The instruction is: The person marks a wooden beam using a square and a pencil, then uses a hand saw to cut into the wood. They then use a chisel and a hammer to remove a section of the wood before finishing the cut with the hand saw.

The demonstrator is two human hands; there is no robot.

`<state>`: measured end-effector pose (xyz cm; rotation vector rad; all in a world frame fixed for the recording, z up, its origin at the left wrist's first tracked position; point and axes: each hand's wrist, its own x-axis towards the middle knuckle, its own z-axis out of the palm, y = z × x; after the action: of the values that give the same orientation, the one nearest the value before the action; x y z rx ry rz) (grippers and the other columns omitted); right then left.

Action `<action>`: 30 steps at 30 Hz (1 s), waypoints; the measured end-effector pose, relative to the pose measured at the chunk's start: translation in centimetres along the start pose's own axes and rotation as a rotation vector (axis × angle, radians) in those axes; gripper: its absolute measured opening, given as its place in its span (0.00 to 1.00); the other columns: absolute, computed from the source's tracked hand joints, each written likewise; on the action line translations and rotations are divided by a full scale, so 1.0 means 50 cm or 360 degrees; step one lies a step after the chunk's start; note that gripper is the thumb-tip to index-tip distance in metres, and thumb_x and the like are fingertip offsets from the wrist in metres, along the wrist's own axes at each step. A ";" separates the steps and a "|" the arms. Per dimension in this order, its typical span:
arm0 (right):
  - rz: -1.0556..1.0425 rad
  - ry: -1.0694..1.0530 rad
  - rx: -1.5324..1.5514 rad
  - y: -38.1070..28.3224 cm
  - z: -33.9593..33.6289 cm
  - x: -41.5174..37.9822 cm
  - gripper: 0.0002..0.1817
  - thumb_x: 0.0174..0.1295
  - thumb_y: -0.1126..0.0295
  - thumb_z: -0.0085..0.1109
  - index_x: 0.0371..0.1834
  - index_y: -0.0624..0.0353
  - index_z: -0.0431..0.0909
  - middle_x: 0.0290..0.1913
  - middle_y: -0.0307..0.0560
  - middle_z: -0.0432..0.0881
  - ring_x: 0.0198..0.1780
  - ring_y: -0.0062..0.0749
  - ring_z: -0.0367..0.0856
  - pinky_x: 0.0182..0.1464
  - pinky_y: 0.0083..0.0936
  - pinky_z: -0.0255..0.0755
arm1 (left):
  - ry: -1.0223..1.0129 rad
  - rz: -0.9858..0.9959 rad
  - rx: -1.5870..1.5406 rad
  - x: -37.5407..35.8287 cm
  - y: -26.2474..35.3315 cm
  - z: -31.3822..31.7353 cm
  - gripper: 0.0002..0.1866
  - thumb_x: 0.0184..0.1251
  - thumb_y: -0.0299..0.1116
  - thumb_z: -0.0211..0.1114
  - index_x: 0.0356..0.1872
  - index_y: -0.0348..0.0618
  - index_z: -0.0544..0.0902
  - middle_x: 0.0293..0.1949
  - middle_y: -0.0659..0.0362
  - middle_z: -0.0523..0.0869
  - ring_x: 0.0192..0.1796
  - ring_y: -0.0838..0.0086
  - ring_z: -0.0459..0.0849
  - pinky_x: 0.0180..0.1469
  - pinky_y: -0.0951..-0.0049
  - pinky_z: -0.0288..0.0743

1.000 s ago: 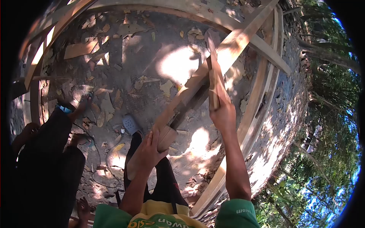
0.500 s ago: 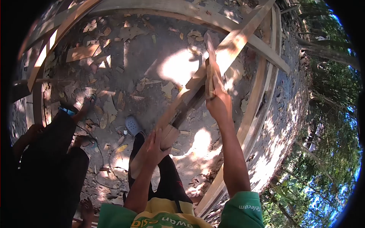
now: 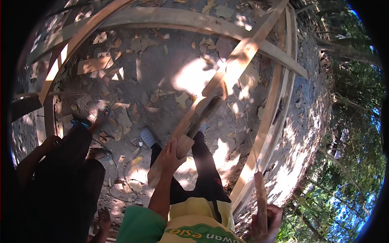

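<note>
My left hand (image 3: 172, 158) is wrapped over the near end of a long wooden beam (image 3: 184, 125), beside a short angled block (image 3: 185, 146). A dark, rough recess shows along the beam's side. At the lower right, my right hand (image 3: 269, 222) grips a long wooden handle (image 3: 260, 198) that points upward. From its top, a thin part, perhaps a blade seen edge-on, extends toward the beams on the right. The tool is clear of the beam.
A long plank (image 3: 170, 17) crosses behind the beam. More lumber (image 3: 269, 121) runs down the right side. Another person's dark-clothed legs (image 3: 69, 170) are at the left, near a thin cable. Wood scraps (image 3: 93, 65) and leaves lie on the ground.
My right hand has swung from the beam's middle down to the lower right with the tool. My left hand stays on the beam's near end. The view has shifted slightly.
</note>
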<state>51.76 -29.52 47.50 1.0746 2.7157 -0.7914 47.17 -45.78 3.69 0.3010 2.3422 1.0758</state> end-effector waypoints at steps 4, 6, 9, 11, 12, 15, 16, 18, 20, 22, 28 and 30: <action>0.0515 0.0367 0.0611 0.053 -0.065 0.095 0.16 0.59 0.68 0.68 0.48 0.61 0.76 0.29 0.37 0.76 0.27 0.22 0.72 0.32 0.22 0.68 | 0.0027 -0.0016 0.0009 -0.001 0.000 0.012 0.57 0.44 0.47 0.82 0.78 0.47 0.61 0.69 0.41 0.72 0.72 0.43 0.70 0.74 0.49 0.66; 0.0598 0.0426 0.1461 0.126 -0.106 0.156 0.21 0.63 0.62 0.63 0.54 0.62 0.74 0.32 0.38 0.74 0.31 0.24 0.72 0.38 0.23 0.69 | 0.0121 0.0022 0.0117 -0.001 0.007 0.010 0.57 0.40 0.47 0.83 0.76 0.45 0.64 0.67 0.45 0.76 0.68 0.49 0.77 0.67 0.52 0.72; 0.0460 0.0380 0.1970 0.234 -0.146 0.267 0.24 0.68 0.56 0.56 0.60 0.61 0.71 0.35 0.39 0.73 0.37 0.27 0.73 0.43 0.26 0.72 | 0.0130 -0.0011 0.0293 -0.002 0.025 -0.002 0.57 0.38 0.49 0.84 0.74 0.46 0.67 0.65 0.48 0.79 0.63 0.52 0.81 0.63 0.53 0.76; 0.0480 0.0378 0.1973 0.312 -0.158 0.360 0.22 0.69 0.59 0.57 0.60 0.61 0.72 0.38 0.40 0.74 0.37 0.28 0.74 0.44 0.28 0.72 | -0.0012 -0.0128 0.0256 -0.002 0.017 0.008 0.57 0.41 0.50 0.84 0.75 0.45 0.64 0.67 0.45 0.75 0.67 0.49 0.76 0.67 0.50 0.72; 0.0336 0.0384 0.1833 0.359 -0.147 0.408 0.22 0.69 0.62 0.58 0.60 0.62 0.73 0.41 0.41 0.76 0.39 0.29 0.75 0.46 0.29 0.73 | -0.0046 -0.0196 0.0304 0.001 0.029 0.006 0.58 0.40 0.52 0.84 0.75 0.46 0.64 0.66 0.45 0.76 0.66 0.49 0.77 0.67 0.51 0.72; 0.0339 0.0117 0.1984 0.471 -0.092 0.610 0.22 0.66 0.68 0.65 0.61 0.63 0.74 0.48 0.45 0.80 0.44 0.29 0.78 0.50 0.29 0.74 | -0.0077 -0.0377 0.0444 0.008 0.053 0.005 0.63 0.34 0.53 0.85 0.76 0.47 0.62 0.66 0.44 0.76 0.65 0.47 0.77 0.66 0.52 0.73; 0.0440 -0.0036 0.1610 0.554 -0.054 0.685 0.25 0.65 0.68 0.66 0.63 0.65 0.72 0.50 0.47 0.80 0.48 0.33 0.79 0.54 0.30 0.74 | -0.0076 -0.0495 0.0553 0.004 0.059 0.010 0.65 0.31 0.53 0.85 0.77 0.47 0.61 0.64 0.43 0.76 0.64 0.46 0.77 0.66 0.50 0.73; 0.0189 -0.0033 0.1050 0.710 0.048 0.868 0.31 0.64 0.67 0.69 0.67 0.67 0.68 0.56 0.53 0.78 0.57 0.44 0.79 0.62 0.34 0.72 | -0.0110 -0.0596 0.0657 0.004 0.041 0.024 0.69 0.24 0.53 0.86 0.76 0.46 0.60 0.63 0.43 0.75 0.63 0.45 0.76 0.65 0.48 0.73; 0.0006 0.0129 0.0711 0.813 0.131 0.879 0.36 0.63 0.67 0.70 0.70 0.70 0.63 0.62 0.61 0.75 0.64 0.54 0.75 0.67 0.37 0.68 | -0.0101 -0.0667 0.1073 0.002 0.116 0.022 0.67 0.30 0.49 0.85 0.77 0.45 0.56 0.66 0.42 0.73 0.67 0.44 0.72 0.66 0.46 0.71; -0.0088 0.0205 0.0389 0.848 0.138 0.956 0.40 0.62 0.67 0.71 0.73 0.72 0.59 0.67 0.68 0.71 0.69 0.61 0.71 0.71 0.40 0.64 | 0.0237 -0.0958 0.1418 -0.036 0.146 0.089 0.63 0.46 0.50 0.81 0.82 0.48 0.52 0.74 0.40 0.65 0.74 0.44 0.67 0.72 0.46 0.66; 0.0187 0.0322 0.0485 0.989 0.104 1.143 0.42 0.61 0.65 0.71 0.72 0.75 0.59 0.70 0.75 0.67 0.74 0.70 0.62 0.75 0.46 0.58 | 0.0031 -0.1379 0.0602 0.021 0.425 0.422 0.48 0.59 0.51 0.75 0.77 0.44 0.63 0.70 0.44 0.73 0.71 0.42 0.72 0.68 0.47 0.71; 0.0057 0.0490 0.0448 1.021 0.078 1.262 0.41 0.61 0.66 0.70 0.72 0.75 0.59 0.68 0.76 0.68 0.73 0.69 0.63 0.75 0.47 0.58 | -0.0499 -0.0970 0.0480 0.090 0.572 0.499 0.41 0.63 0.49 0.73 0.73 0.40 0.70 0.64 0.44 0.79 0.67 0.46 0.77 0.66 0.51 0.73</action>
<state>38.59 37.95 4.15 1.4045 2.8808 -1.1128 56.76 -9.36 10.22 -0.1313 2.0909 0.3551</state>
